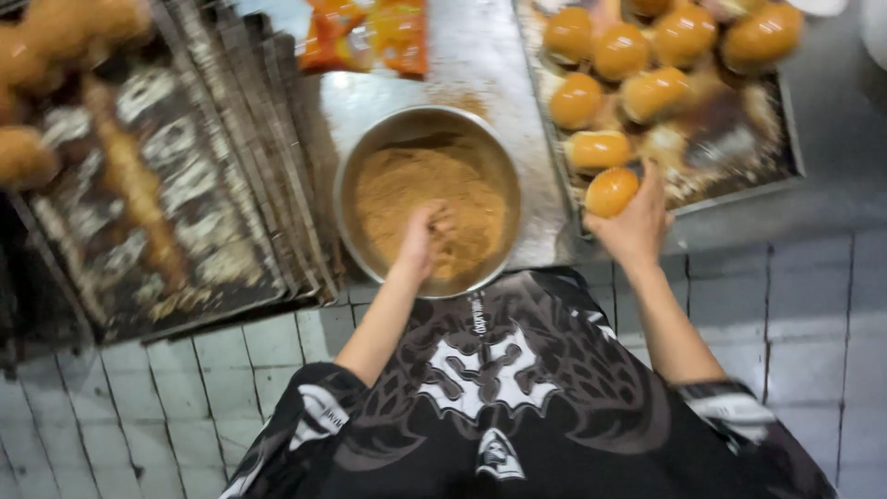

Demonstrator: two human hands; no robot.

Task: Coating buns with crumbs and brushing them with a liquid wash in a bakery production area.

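Observation:
A round metal bowl (362,166) of brown crumbs stands on the steel counter in front of me. My left hand (420,242) is down in the crumbs, fingers curled into them. My right hand (637,222) grips a golden bun (610,190) at the near corner of a baking tray (785,139). That tray holds several more golden buns (653,92), with crumbs scattered between them.
A stack of dark, crusted baking trays (185,203) lies at the left with blurred golden pieces (55,46) on its far end. An orange packet (370,35) lies behind the bowl. Pale floor tiles (795,314) show below the counter edge.

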